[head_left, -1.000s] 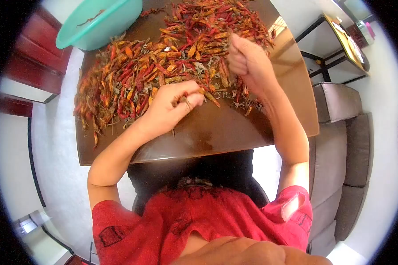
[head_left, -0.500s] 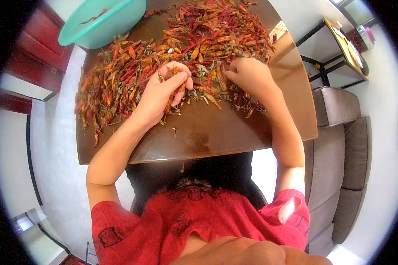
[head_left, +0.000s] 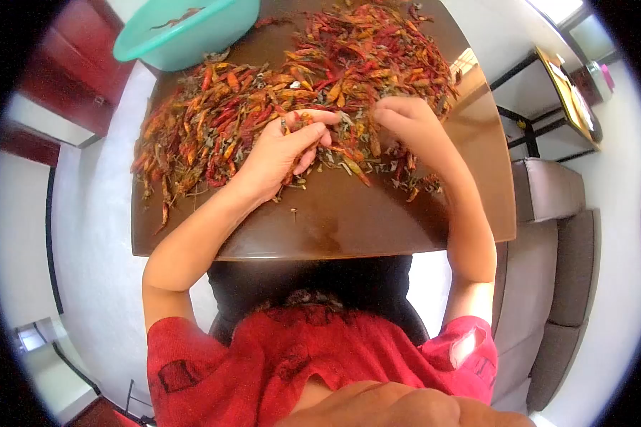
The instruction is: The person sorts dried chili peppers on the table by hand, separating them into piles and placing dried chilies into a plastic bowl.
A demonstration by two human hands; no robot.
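Note:
Dried red and orange chili peppers (head_left: pixel 221 107) lie in a wide pile on the brown table (head_left: pixel 320 231), mixed with grey-brown leaves and stem bits. At the near edge of the pile, my left hand (head_left: pixel 281 153) curls around a few dried chili peppers, some showing between thumb and fingers. My right hand (head_left: pixel 409 121) hovers at or just over the pile to the right. Its fingers are bent inward and pressed together, and whatever they may hold is hidden. One orange-red chili (head_left: pixel 356 167) lies between the two hands, among pale leaf scraps.
A turquoise basin (head_left: pixel 192 35) stands at the table's far left, with a few dried pieces inside. To the right are a grey sofa (head_left: pixel 527 285) and a black-framed shelf (head_left: pixel 566 96) holding a jar. The table's curved near edge lies in front of my lap.
The view has shifted slightly, moving the table and pile rightward in the picture. My left forefinger reaches out a little further toward the right hand. The right hand stays closed near the same spot.

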